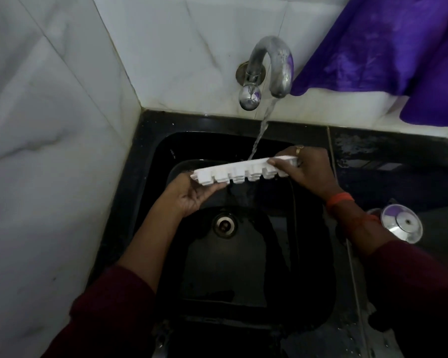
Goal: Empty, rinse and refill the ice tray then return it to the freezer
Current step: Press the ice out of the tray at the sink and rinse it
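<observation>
Black sink (228, 275) fills the view, its near edge cut off. Purple cloth (388, 42) hides the wall at top right. The white tray (243, 171) is held over the basin under the running tap (277, 60), with its top face turned away. The left hand (192, 195) pinches one end and the right hand (305, 171) grips the other.

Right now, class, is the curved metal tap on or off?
On: water streams from the curved metal tap onto the white plastic ice tray.
</observation>
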Available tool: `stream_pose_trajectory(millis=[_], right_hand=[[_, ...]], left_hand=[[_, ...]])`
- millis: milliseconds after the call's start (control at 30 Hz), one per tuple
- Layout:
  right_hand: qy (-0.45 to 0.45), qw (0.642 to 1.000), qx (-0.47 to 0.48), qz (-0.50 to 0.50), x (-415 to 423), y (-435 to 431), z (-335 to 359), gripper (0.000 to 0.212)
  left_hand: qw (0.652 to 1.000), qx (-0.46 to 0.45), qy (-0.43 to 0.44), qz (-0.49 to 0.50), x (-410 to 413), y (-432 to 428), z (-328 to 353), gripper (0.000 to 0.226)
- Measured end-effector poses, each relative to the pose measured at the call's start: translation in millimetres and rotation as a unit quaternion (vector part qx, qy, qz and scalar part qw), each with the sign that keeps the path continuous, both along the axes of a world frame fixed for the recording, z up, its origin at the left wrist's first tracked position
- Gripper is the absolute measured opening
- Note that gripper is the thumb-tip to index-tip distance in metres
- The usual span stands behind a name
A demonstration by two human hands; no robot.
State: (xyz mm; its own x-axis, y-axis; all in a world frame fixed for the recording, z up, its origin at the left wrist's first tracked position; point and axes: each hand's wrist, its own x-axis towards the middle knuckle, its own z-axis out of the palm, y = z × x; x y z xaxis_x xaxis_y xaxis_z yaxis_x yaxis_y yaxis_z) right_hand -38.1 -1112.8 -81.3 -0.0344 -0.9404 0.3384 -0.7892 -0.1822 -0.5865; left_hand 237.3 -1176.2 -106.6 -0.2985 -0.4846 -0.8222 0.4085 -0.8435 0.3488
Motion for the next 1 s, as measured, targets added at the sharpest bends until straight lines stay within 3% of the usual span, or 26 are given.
stream_pose_trajectory(millis=[100,167,233,267,367,533,600,733,900,1000], right_hand=[[-0.049,0.998,-0.003,-0.042,4.7,-10.2,-1.1,0.025],[-0.058,0.996,0.024,-0.058,3.4,-15.8,-1.3,0.027],[-0.072,0.993,0.063,-0.068,0.2,-21.3,-2.2,0.026],[-0.080,0.990,0.088,-0.073,-0.9,-24.4,-3.0,0.025],[-0.106,0.978,0.142,-0.106,-4.9,-34.2,-7.3,0.027],[-0.123,0.966,0.138,-0.179,-4.9,-38.9,-15.9,0.027],[-0.078,0.967,0.118,-0.213,5.5,-37.4,-24.3,0.026],[0.101,0.953,0.130,-0.254,35.8,-31.5,-37.1,0.045],[0.175,0.955,0.155,-0.183,86.0,-21.0,-37.9,0.064],[0.213,0.960,0.142,-0.113,116.6,-18.1,-34.6,0.063]], left_hand=[[0.986,-0.026,-0.088,-0.138,4.4,2.4,-2.8,0.058],[0.947,-0.063,-0.188,-0.255,9.2,4.0,-5.6,0.081],[0.914,-0.102,-0.265,-0.290,7.6,4.6,-6.5,0.081],[0.917,-0.116,-0.282,-0.257,4.9,3.8,-7.9,0.074],[0.960,-0.150,-0.210,-0.113,-7.9,0.7,-11.9,0.059],[0.958,-0.219,-0.173,-0.059,-20.9,5.7,-26.5,0.046],[0.961,-0.231,-0.149,-0.025,-27.0,9.2,-25.4,0.040],[0.957,-0.240,-0.160,0.023,-39.5,9.6,-24.8,0.033],[0.957,-0.246,-0.150,0.044,-53.4,14.1,-19.5,0.025],[0.960,-0.243,-0.131,0.034,-58.9,18.7,-22.5,0.023]])
